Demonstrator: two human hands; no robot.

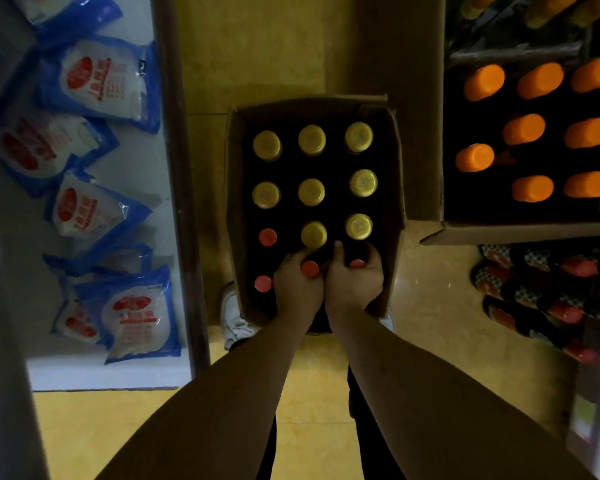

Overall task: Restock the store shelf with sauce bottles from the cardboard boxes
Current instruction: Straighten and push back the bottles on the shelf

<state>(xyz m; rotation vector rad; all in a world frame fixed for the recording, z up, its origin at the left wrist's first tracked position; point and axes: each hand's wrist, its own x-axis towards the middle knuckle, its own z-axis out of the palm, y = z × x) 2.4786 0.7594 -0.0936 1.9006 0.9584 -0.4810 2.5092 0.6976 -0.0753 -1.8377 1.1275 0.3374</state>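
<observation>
An open cardboard box (397, 188) stands on the yellow floor below me, packed with dark sauce bottles. Most carry yellow caps (311, 191); several near me carry red caps (267, 236). My left hand (297, 289) curls round the neck of a red-capped bottle (309, 269) in the nearest row. My right hand (355, 282) grips another red-capped bottle (357, 263) just to its right. Both hands touch side by side inside the box.
A second box (430, 133) with orange-capped bottles (523, 129) stands at the upper right. Red-capped bottles (565, 311) fill a shelf at the right. Blue and white bags (97, 77) lie on a low shelf at the left. A white shoe (234, 317) shows by the box.
</observation>
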